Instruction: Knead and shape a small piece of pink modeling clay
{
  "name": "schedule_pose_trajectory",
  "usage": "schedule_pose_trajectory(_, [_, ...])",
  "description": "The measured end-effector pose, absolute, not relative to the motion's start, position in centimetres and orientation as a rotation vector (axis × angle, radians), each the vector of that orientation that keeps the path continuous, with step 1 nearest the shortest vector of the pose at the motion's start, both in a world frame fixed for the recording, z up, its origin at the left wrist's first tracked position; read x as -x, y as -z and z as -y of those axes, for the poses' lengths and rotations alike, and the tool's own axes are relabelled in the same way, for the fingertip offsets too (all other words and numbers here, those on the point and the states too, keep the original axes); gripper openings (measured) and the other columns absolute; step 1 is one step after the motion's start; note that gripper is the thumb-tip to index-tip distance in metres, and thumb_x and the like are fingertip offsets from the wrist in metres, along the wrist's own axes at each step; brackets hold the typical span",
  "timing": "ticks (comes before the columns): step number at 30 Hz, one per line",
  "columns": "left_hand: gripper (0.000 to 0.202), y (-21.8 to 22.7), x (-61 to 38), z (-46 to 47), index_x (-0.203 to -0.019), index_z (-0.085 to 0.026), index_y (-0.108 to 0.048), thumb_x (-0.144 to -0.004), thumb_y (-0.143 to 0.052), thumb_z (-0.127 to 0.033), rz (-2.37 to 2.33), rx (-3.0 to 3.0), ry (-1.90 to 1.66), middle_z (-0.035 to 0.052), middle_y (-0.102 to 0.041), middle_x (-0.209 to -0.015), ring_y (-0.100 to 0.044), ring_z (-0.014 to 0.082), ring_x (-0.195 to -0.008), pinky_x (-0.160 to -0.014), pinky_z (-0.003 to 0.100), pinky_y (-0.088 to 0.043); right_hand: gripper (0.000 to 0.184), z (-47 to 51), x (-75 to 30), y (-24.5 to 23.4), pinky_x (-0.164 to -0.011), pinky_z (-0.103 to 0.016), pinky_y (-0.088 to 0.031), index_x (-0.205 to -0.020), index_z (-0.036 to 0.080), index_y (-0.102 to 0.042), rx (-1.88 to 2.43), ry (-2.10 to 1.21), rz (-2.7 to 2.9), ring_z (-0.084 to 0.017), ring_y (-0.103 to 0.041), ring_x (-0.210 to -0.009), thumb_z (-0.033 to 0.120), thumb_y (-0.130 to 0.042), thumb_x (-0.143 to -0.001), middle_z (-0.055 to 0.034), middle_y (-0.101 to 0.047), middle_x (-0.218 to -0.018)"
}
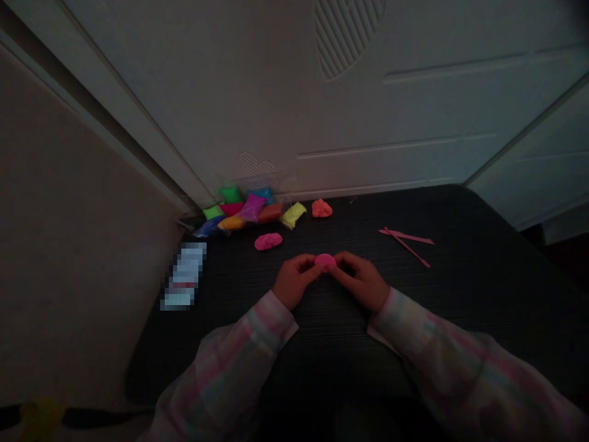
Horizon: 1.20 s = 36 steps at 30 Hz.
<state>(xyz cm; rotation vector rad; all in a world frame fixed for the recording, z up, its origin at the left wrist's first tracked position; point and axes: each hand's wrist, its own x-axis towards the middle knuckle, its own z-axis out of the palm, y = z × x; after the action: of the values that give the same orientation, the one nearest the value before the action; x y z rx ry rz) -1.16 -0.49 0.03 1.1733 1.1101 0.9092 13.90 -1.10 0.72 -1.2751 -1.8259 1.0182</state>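
Note:
A small, flattened round piece of bright pink modelling clay (326,261) is held up between both hands, a little above the dark table. My left hand (295,279) pinches its left edge with thumb and fingers. On the other edge, my right hand (361,279) grips it the same way, thumb toward me. Just beyond my left hand lies a lumpy oval of pink clay (268,241). An orange clay lump (321,209) rests farther back, beside a small yellow packet (293,215).
Several coloured clay packets (252,207) in clear plastic are piled at the table's back left. Two thin pink modelling tools (407,245) lie crossed on the right. A blurred-out, light rectangular item (184,276) is at the left edge. A white panel (276,92) rises behind the table (322,344).

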Motion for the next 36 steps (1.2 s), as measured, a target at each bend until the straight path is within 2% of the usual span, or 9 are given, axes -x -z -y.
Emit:
schedule_pose_trajectory(28, [0.020,-0.28,1.36,0.26,-0.073,-0.014,-0.061,-0.061,-0.060,-0.030,-1.050,-1.210,-0.870,0.0005,-0.060,-0.066,-0.051,0.0112,-0.061,-0.061,0.024,-0.039,0.021,1.27,-13.99,-0.71,-0.061,-0.025,-0.040,-0.079,0.017,-0.056,1.215,-1.004,1.901,-0.013,-0.052,-0.067,0.033,-0.043,-0.077,-0.0021,-0.058,-0.073])
schedule_pose_trajectory(36, [0.016,-0.24,1.35,0.26,-0.069,-0.013,-0.060,-0.061,-0.060,-0.027,-1.026,-1.182,-0.955,-0.0012,-0.058,-0.062,-0.050,0.0090,-0.058,-0.060,0.023,-0.038,0.018,1.28,-13.70,-0.57,-0.063,-0.026,-0.041,-0.080,0.015,-0.055,1.185,-0.943,1.876,-0.013,-0.052,-0.069,0.027,-0.042,-0.077,-0.0030,-0.058,-0.075])
